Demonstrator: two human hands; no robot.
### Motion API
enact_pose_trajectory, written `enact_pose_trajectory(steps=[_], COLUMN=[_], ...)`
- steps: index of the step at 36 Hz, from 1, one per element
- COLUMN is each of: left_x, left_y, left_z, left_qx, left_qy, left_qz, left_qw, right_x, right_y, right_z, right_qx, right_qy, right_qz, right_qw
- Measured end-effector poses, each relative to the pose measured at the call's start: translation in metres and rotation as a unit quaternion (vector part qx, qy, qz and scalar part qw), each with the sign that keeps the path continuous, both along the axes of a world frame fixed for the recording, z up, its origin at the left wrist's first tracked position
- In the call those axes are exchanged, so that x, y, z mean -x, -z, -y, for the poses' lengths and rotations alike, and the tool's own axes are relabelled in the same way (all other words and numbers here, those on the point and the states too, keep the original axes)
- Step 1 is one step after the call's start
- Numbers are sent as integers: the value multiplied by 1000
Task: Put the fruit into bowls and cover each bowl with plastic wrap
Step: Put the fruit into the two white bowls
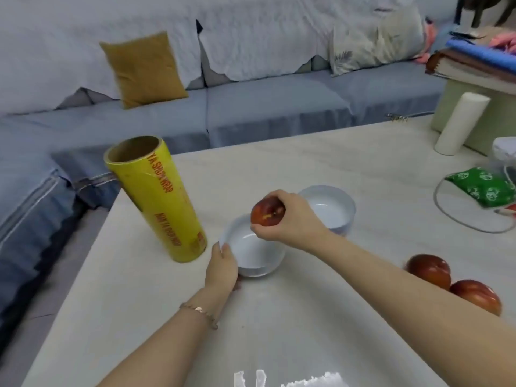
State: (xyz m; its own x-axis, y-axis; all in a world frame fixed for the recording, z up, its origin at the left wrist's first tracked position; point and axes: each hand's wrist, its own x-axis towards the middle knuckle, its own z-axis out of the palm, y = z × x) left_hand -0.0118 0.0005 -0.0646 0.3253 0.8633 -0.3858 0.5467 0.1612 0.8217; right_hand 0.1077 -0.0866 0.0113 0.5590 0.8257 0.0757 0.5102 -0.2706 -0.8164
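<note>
my right hand fingers grasping a red fruit above the near bowl, partly hiding its rim, my left hand fingers gripping the bowl's side, far bowl half hidden behind my right hand

I read red print on the yellow plastic wrap roll at ten o'clock: "WRAP"; the rest blurred.

Blue-grey sofa — mustard cushion

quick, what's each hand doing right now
Left hand: partly closed on the near rim of the near white bowl, steadying it.
Right hand: closed around a red fruit, holding it over that bowl.
</note>
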Motion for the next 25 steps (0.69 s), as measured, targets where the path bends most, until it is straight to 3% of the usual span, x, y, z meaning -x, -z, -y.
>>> enact_pose_trajectory(steps=[7,16,21,25], left_x=[9,5,-10,-30], left_y=[-8,9,14,10], left_z=[3,-9,-22,-36], left_qx=[110,12,30,39], left_qy=[-4,9,-17,-59], left_qz=[64,91,130,143], left_qw=[992,996,991,987], right_x=[12,4,1,-15], right_y=[32,55,42,23], right_z=[-29,-49,-46,-8], right_qx=[100,225,181,99], right_qy=[-92,-123,-131,-69], right_qz=[85,208,182,175], right_qw=[987,944,957,977])
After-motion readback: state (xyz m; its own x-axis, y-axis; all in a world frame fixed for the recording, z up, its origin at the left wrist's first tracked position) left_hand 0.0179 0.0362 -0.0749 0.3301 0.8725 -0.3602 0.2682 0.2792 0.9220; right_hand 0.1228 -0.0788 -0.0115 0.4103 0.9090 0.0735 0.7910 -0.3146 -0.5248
